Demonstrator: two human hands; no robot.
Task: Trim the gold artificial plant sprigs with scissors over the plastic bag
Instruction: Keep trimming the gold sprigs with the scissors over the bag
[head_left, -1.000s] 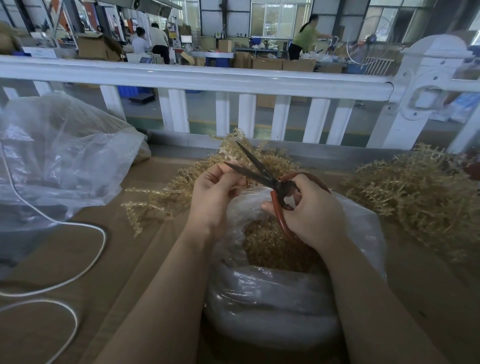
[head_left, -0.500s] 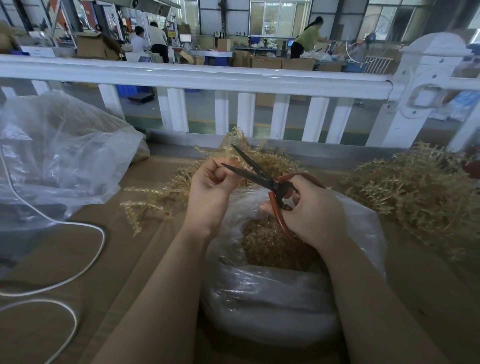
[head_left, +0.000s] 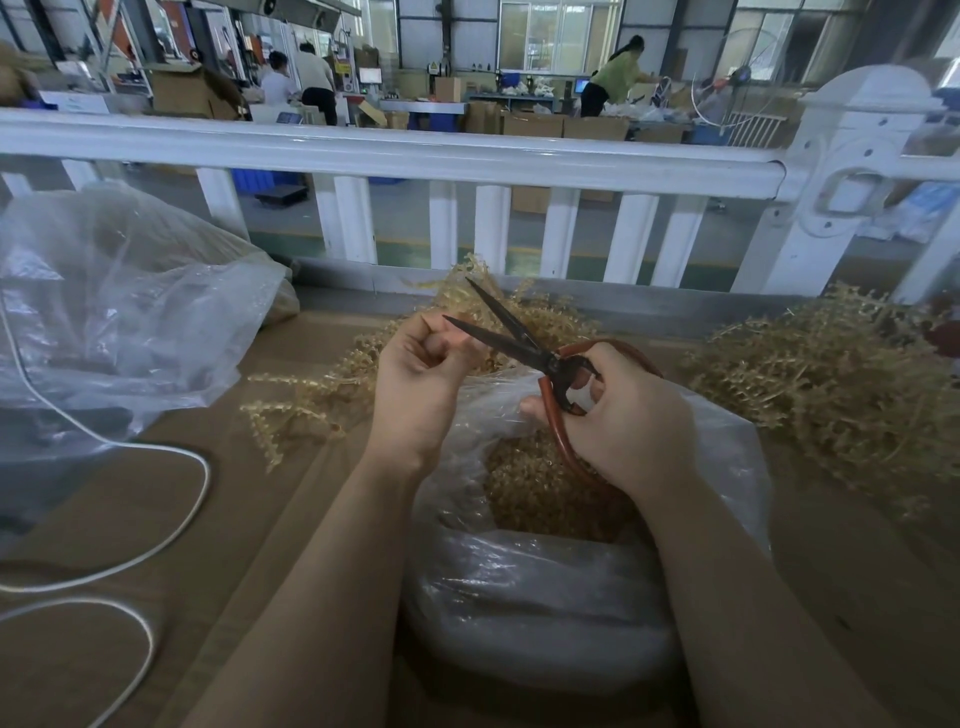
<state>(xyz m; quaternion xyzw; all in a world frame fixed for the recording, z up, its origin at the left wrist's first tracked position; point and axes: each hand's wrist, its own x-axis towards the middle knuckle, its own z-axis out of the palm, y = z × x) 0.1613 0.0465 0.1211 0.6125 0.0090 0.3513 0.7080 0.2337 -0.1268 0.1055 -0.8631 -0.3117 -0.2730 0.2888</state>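
My right hand (head_left: 618, 421) grips the red handles of dark-bladed scissors (head_left: 511, 335), whose blades are spread apart and point up to the left. My left hand (head_left: 421, 379) is closed in a fist just left of the blades, pinching something small that I cannot make out. Both hands hover over an open clear plastic bag (head_left: 545, 587) with gold trimmings (head_left: 540, 483) inside. Loose gold sprigs (head_left: 311, 400) lie on the table behind and left of my left hand.
A big heap of gold sprigs (head_left: 831, 384) lies at the right. A large crumpled clear bag (head_left: 119, 317) and a white cable (head_left: 171, 499) are at the left on the brown table (head_left: 260, 545). A white railing (head_left: 395, 156) runs behind.
The scissor blades have stayed spread while both hands shifted slightly; my left fist has closed tighter against the lower blade.
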